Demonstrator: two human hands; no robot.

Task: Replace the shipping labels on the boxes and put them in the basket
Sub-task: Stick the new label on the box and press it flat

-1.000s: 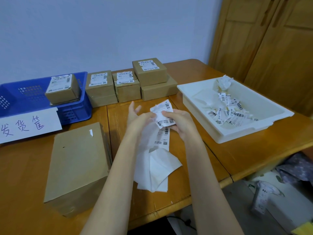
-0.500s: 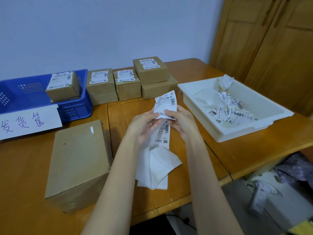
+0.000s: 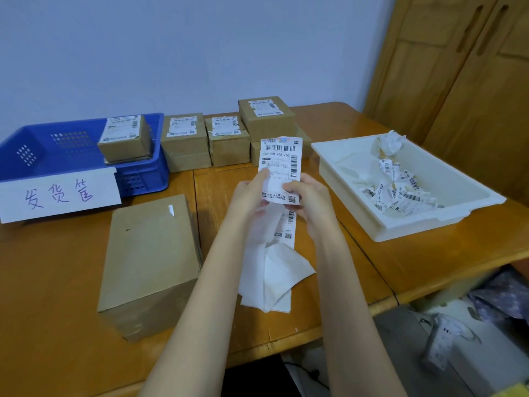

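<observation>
Label (image 3: 282,167) stands upright over the counter (image 3: 57,267), pinched at its lower part by both hands: left hand (image 3: 250,193) fingers curl on its left edge, right hand (image 3: 307,196) fingers on its right. White backing paper (image 3: 272,270) hangs below onto the counter. A bare box (image 3: 148,262) lies just left. One labelled box (image 3: 124,138) sits in the blue basket (image 3: 43,150); more boxes (image 3: 226,138) stand behind. Torn labels (image 3: 400,193) fill the white tray (image 3: 429,224)
</observation>
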